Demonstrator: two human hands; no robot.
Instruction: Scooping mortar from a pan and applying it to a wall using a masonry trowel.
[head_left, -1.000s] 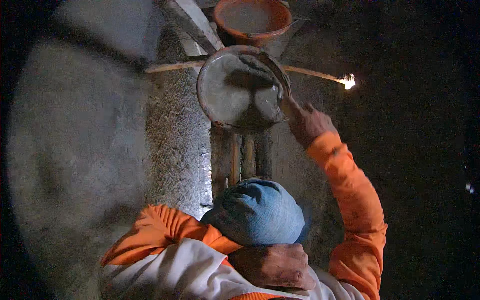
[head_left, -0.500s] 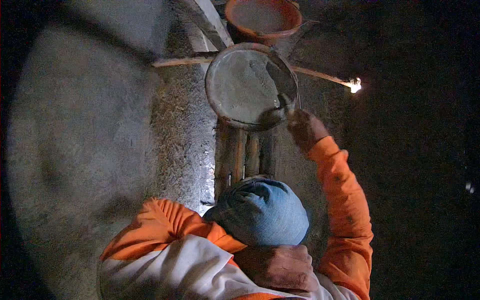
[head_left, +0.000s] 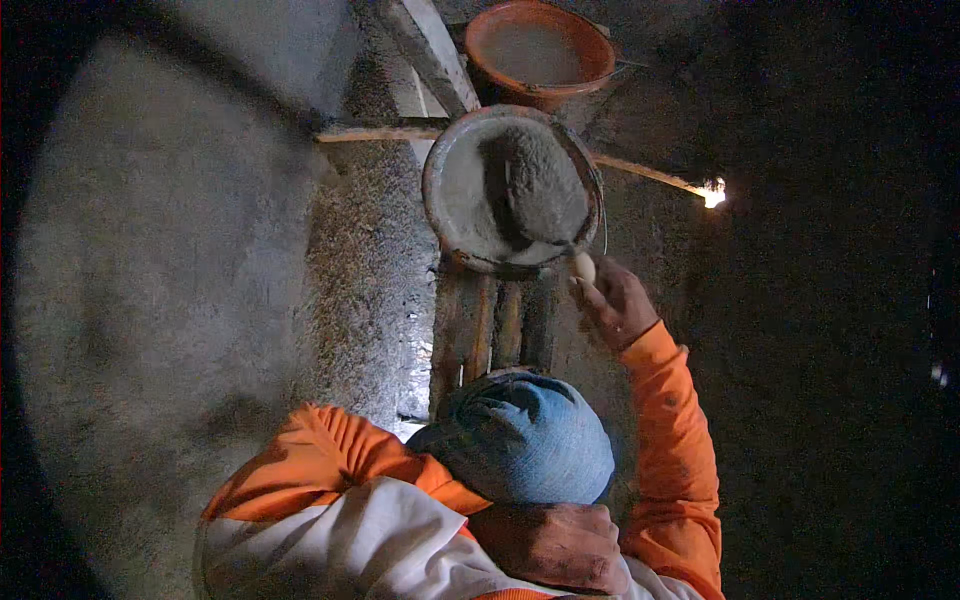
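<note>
Step in hand: the right hand was working grey mortar in a round pan; I judged it as scooping or turning the heap, which was pushed up toward the far side of the pan.
Right hand: it was closed around the pale handle of a trowel; the blade was hidden in the mortar at the near rim of the pan.
Left hand: it lay low near the body, fingers curled, under a blue cap; I could not tell if it gripped something.
Mortar, place: just beyond the right hand and a little to its left, touching the trowel; well apart from the left hand, far ahead of it.
Pan, place: it sat on wooden planks that ran back from it toward the left hand.
Next move, my judgement: to lift a load, the trowel needed to go flat under the heap and come up level, with the wrist steady, or the wet mortar could slide off over the rim.
Around: an orange bucket stood beyond the pan, far from both hands; a thin stick crossed behind the pan; a small light burned past the right hand, to its right; a rough grey wall was to the left of the left hand.
</note>
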